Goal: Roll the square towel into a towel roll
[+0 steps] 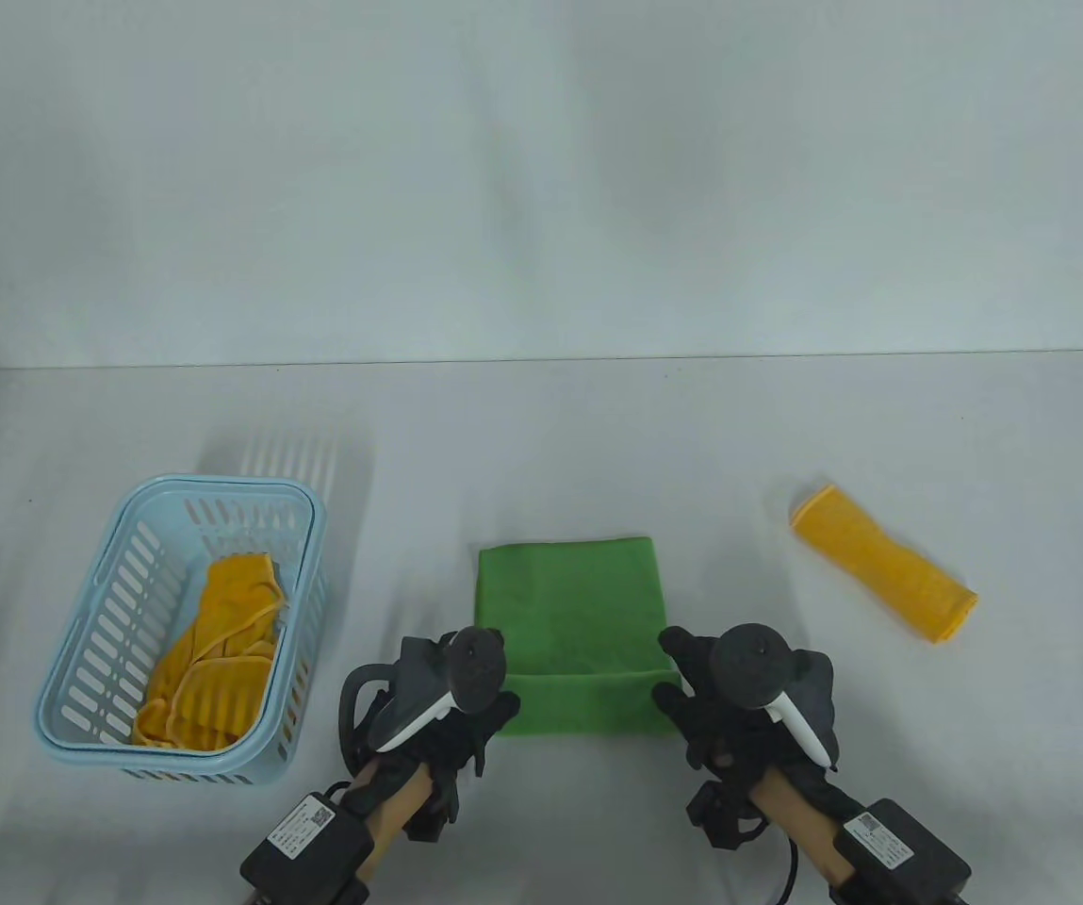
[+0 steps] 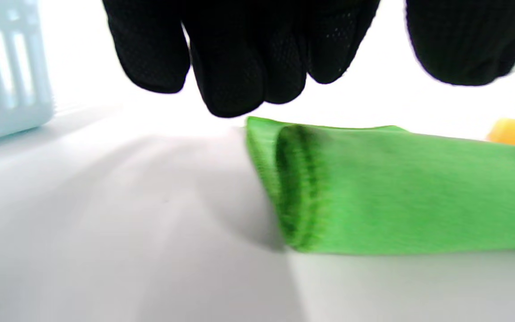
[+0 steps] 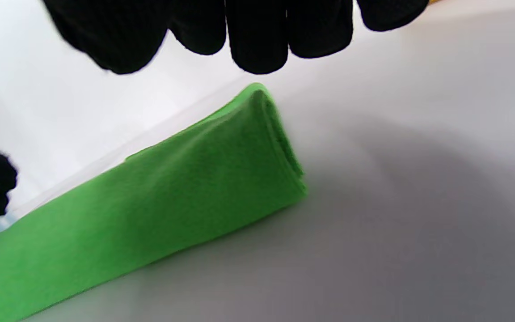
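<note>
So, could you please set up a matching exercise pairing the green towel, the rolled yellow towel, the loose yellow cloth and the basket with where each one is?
Things:
1. green towel
2. rolled yellow towel
3. loose yellow cloth
4. blue basket

Places:
A. table's left side
B. inside the basket
C. between the two hands
D. table's right side, alone

Pairs: 1-C, 2-D, 3-B, 4-A

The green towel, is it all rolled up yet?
Not yet. The green towel has only its near edge turned over; the rest lies flat on the table.
</note>
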Demonstrator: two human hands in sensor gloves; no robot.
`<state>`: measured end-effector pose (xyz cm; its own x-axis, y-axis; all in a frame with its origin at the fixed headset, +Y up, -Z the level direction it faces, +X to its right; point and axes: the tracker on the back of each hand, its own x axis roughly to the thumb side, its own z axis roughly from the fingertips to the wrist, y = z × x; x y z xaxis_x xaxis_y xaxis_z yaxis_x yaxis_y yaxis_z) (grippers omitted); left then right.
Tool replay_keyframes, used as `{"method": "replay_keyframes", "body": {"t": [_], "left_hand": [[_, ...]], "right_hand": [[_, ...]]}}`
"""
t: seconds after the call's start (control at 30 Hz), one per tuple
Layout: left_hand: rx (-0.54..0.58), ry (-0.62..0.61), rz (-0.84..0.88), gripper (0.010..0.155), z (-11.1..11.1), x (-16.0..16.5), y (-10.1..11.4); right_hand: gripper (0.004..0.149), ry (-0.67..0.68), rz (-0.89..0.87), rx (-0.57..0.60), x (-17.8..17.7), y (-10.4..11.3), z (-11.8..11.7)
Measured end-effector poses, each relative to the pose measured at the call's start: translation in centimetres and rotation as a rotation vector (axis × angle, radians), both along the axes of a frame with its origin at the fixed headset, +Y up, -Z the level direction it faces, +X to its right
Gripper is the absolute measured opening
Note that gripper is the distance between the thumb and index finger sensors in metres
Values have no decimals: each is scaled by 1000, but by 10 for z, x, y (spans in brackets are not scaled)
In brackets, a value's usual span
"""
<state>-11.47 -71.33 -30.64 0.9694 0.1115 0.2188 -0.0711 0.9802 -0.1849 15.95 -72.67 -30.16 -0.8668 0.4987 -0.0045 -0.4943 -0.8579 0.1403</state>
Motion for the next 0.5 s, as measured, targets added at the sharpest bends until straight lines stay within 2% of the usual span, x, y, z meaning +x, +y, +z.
{"method": "replay_keyframes", "body": {"t": [0.23, 0.5], "left_hand": [[36, -167, -144, 71, 10, 21, -6], [-70, -137, -221, 76, 2, 20, -31]], "right_hand": [[57, 100, 167, 34, -18, -2, 7], [68, 201, 313, -70, -24, -22, 4]]}}
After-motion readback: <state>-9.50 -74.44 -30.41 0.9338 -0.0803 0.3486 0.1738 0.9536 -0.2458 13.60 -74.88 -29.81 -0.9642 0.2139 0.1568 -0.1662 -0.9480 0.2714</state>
